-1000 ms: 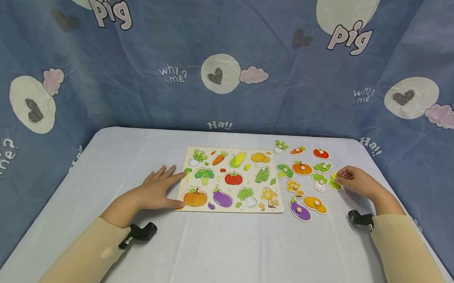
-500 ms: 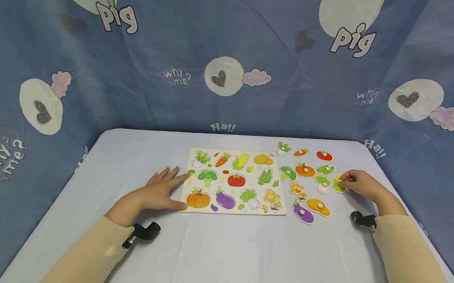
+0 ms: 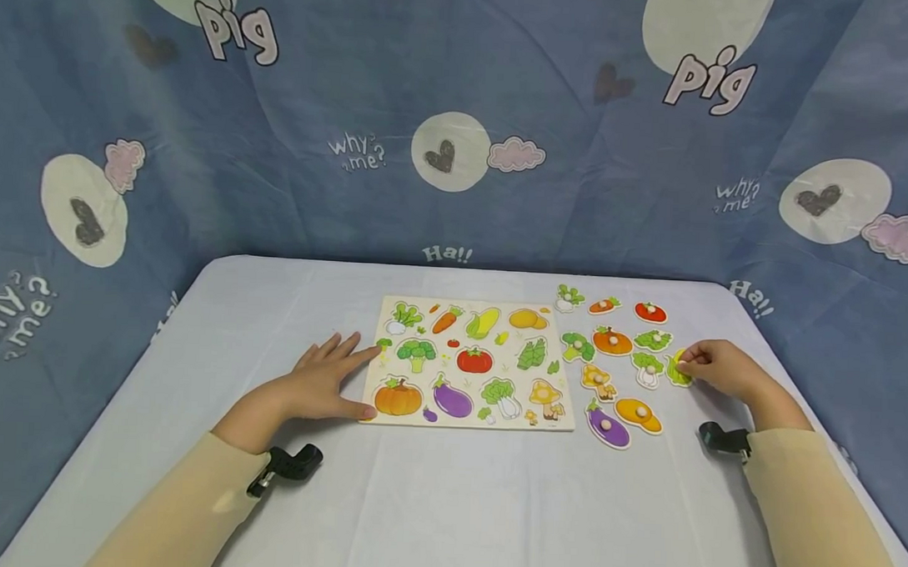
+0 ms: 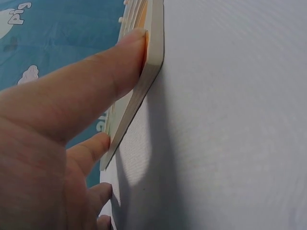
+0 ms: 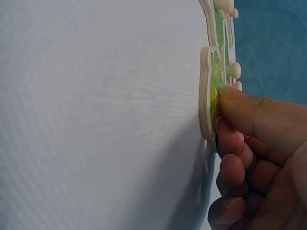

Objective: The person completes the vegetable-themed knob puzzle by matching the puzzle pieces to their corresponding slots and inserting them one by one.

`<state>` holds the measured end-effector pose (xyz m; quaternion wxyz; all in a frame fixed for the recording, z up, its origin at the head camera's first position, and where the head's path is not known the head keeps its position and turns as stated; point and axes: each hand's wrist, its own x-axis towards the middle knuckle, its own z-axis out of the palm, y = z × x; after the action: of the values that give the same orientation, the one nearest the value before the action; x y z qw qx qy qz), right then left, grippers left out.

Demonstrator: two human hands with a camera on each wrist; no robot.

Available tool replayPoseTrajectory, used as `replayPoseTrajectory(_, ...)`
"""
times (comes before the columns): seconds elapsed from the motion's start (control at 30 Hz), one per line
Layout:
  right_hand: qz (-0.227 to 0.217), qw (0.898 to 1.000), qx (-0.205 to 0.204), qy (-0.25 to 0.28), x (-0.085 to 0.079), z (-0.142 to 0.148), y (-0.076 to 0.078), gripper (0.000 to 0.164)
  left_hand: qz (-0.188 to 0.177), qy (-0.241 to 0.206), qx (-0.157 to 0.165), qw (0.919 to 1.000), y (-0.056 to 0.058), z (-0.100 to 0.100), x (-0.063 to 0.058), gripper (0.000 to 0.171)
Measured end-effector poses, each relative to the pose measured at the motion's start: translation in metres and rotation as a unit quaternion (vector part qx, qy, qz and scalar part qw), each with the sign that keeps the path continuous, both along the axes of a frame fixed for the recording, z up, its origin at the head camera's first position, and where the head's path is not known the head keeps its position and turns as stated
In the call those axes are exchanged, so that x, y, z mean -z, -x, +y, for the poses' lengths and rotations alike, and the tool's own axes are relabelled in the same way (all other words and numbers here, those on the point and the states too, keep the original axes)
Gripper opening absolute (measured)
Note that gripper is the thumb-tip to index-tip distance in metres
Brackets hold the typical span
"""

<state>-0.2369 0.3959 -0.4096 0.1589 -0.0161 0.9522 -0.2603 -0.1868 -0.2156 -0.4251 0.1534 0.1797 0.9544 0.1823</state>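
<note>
My left hand [image 3: 319, 383] lies spread at the left edge of a wooden vegetable puzzle board [image 3: 467, 428]. Its thumb [image 4: 110, 69] presses the near left corner, by the printed pumpkin, and the index finger touches the edge farther up. The other fingers are off the board. To the right, my right hand [image 3: 724, 375] pinches a yellow-green corn puzzle piece [image 5: 214, 103] between thumb and forefinger; the fingers hide its knob. That piece is at the right end of the loose pieces, beside the bok choy piece [image 3: 649, 371].
Several loose knobbed pieces lie right of the board, among them an eggplant piece [image 3: 607, 426], a potato piece [image 3: 638, 415], a pumpkin piece [image 3: 612, 342] and a tomato piece [image 3: 651, 314]. A white cloth [image 3: 461, 509] covers the table; a blue printed curtain [image 3: 337, 204] hangs behind.
The head view has shifted slightly, so everything sits a little more to the right. Both hands keep their places, the right fingers still at the corn piece.
</note>
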Motion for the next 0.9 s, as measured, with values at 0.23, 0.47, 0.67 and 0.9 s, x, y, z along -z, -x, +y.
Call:
replayPoseTrajectory(0.23, -0.001, 1.000, 0.001, -0.012, -0.002, 0.000, -0.003, 0.030, -0.001, 0.003, -0.001, 1.0000, 0.000, 0.002, -0.001, 0.103)
replayPoseTrajectory(0.47, -0.011, 1.000, 0.010, -0.015, -0.009, 0.000, -0.009, 0.031, 0.006, -0.005, 0.003, 1.0000, -0.002, 0.001, -0.001, 0.104)
replayPoseTrajectory(0.67, -0.013, 1.000, 0.006, -0.014, -0.015, -0.003, -0.015, 0.031, 0.007, -0.004, 0.002, 1.0000, -0.003, 0.000, 0.000, 0.104)
replayPoseTrajectory(0.9, -0.011, 1.000, -0.005, 0.002, -0.018, -0.008, -0.022, 0.032, -0.001, 0.009, 0.001, 1.0000, -0.001, 0.000, -0.002, 0.104)
